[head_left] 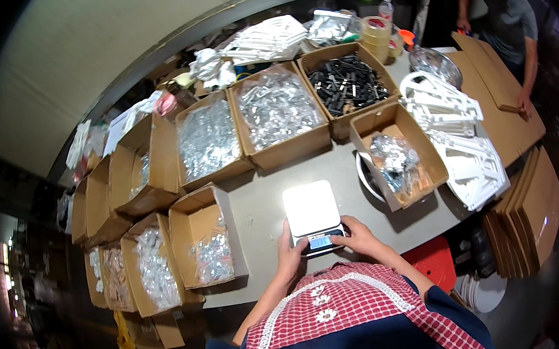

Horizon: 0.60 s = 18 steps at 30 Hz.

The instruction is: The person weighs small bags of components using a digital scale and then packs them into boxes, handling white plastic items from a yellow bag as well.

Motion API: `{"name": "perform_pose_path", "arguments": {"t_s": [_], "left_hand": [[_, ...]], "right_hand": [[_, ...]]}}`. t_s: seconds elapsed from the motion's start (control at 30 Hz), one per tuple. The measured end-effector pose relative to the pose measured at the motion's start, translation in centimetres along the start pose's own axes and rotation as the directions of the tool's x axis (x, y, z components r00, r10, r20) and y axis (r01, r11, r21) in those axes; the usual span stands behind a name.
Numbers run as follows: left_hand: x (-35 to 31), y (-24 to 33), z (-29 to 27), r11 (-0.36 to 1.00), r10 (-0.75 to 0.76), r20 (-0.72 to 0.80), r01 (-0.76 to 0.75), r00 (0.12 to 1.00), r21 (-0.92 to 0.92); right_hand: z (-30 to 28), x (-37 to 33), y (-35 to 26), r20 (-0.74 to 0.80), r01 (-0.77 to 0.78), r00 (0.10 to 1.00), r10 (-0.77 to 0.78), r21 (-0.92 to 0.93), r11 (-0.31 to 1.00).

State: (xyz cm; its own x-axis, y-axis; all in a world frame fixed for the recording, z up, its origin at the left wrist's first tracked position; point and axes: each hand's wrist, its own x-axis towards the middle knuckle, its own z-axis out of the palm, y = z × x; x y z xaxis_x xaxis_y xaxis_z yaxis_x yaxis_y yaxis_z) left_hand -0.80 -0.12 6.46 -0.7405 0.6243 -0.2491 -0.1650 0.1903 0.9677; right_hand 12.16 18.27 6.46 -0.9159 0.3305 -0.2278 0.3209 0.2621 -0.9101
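Observation:
A white digital scale (310, 205) with a blank flat platform lies on the grey table in front of me, its lit blue display (319, 242) on the side nearest me. My left hand (291, 249) is closed around its near left corner, fingers along the side and thumb on the panel beside the display. At the near right corner my right hand (358, 238) grips the edge, with its thumb on the panel at the other end of the display. Nothing rests on the platform.
Cardboard boxes of bagged metal hardware (279, 110) line the table's far and left sides. One box (344, 79) holds black parts. Right of the scale, another box (400, 163) sits on a white bowl. White plastic frames (468, 164) and a red stool (432, 262) are farther right. A co-worker (506, 28) handles cardboard.

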Motion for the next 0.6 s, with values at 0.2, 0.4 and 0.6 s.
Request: {"name": "perform_pose_path", "arguments": {"t_s": [0.2, 0.4, 0.6], "left_hand": [[0.1, 4.8, -0.9, 0.961, -0.022, -0.143, -0.019, 0.989, -0.277], [2.8, 9.1, -2.4, 0.835, 0.11, -0.27, -0.236, 0.957, -0.496], [13.0, 15.2, -3.5, 0.708, 0.149, -0.212, -0.254, 0.966, -0.659]], "right_hand": [[-0.9, -1.2, -1.0, 0.156, -0.054, 0.986, -0.057, 0.625, 0.779], [-2.0, -1.2, -3.7, 0.099, -0.082, 0.995, 0.018, 0.69, 0.719], [-1.2, -0.3, 2.3, -0.049, -0.054, 0.991, 0.128, 0.718, 0.694]]}}
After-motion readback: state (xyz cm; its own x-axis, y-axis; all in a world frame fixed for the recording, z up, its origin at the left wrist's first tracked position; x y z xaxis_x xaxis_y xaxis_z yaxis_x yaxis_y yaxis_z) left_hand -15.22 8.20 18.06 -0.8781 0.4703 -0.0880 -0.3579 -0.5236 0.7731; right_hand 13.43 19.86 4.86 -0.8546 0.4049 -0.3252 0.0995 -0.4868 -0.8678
